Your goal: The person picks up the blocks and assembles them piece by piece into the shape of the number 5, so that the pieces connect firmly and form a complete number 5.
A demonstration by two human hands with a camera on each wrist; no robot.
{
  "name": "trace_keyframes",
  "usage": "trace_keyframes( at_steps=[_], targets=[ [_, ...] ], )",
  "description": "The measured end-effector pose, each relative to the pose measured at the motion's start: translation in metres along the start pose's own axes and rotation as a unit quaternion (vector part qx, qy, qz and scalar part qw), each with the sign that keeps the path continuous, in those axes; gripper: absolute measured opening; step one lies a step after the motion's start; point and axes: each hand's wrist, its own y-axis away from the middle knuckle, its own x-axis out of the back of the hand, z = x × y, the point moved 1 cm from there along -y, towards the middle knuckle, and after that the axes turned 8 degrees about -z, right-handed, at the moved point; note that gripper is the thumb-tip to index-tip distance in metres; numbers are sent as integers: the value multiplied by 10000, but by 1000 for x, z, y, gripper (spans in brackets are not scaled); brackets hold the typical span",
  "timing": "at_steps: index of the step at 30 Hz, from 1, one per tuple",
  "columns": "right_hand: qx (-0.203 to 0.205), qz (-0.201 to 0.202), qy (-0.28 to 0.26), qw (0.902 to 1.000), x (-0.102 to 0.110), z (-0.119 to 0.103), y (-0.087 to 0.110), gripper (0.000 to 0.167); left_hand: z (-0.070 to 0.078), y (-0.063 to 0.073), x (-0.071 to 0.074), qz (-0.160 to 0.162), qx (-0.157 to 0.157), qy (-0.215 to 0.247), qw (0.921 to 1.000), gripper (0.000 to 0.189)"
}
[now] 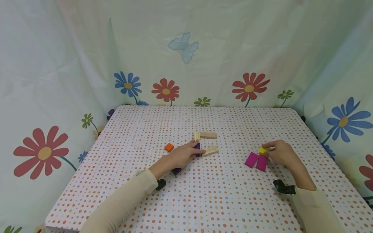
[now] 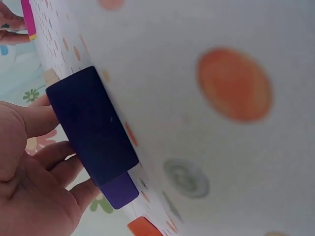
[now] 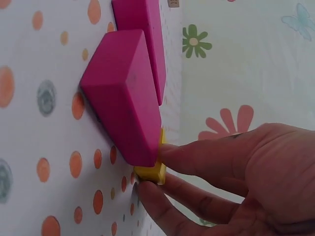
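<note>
My left hand (image 1: 182, 155) holds a dark purple block (image 1: 197, 150), its fingers lying across and beside it. One fingertip reaches the end of a plain wooden block (image 1: 210, 151). Pale striped blocks (image 1: 196, 136) continue the purple block's line, with another wooden block (image 1: 208, 135) at their far end. Under the left wrist lies a dark block (image 1: 176, 171), which hides the fingertips in the left wrist view. My right hand (image 1: 281, 152) pinches a yellow block (image 3: 152, 173) between thumb and fingers. It sits at the far end of a magenta block (image 3: 123, 88), beside a second magenta block (image 1: 251, 160).
An orange block (image 1: 169, 147) lies left of the left hand. The dotted tablecloth (image 1: 221, 194) covers the table, whose far edge meets a flowered curtain (image 1: 215, 51). Dark wrist-camera mounts (image 1: 284, 187) stick out near both cuffs.
</note>
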Motion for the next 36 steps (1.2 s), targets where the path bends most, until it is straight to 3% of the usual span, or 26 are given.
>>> trace_keyframes(
  at_steps=[8,18,23,36],
  targets=[
    [131,61,-116,9998,1,-6,-6,44,0,-2,4,-26,-1,-30,10000,51],
    [308,59,23,9995,-2,-26,-23,47,0,-3,1,-35,47,-20,10000,57],
    [365,-5,-176,9992,-7,-38,-29,46,1,-4,1,-57,52,-40,10000,59],
    [790,435,-202,9957,-27,-73,-40,32,3,2,1,-42,51,-23,10000,61]
  ],
)
